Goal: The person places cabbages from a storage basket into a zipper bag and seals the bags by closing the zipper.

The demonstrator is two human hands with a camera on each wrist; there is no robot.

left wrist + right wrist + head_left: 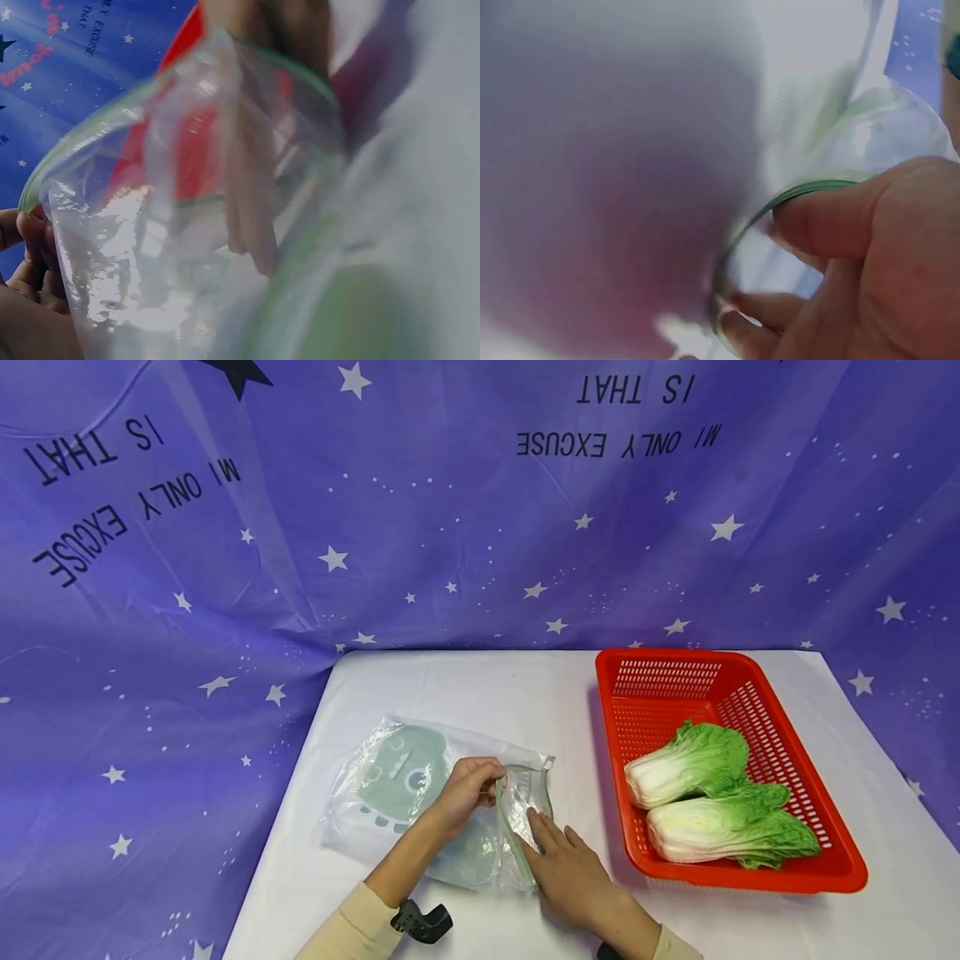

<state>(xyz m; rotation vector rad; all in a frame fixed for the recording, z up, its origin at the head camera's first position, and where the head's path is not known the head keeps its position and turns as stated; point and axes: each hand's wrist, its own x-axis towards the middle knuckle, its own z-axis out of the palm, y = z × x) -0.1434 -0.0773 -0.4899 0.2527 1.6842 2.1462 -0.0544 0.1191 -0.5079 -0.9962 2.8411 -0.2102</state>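
The left hand [467, 789] pinched the upper green rim of a clear zip bag [420, 797], fingers curled on it. The right hand [573, 872] held the lower rim just beside it, its thumb over the green strip and its fingers inside the mouth, so the two hands kept the opening spread. The bag lay flat on the white table [487, 693] beyond the left hand. Off past the right hand sat a red basket [667, 681] holding two cabbages [712, 802].

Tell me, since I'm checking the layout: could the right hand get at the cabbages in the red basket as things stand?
Probably yes: the cabbages lie uncovered in the open basket beside the right hand, though it now holds the bag.
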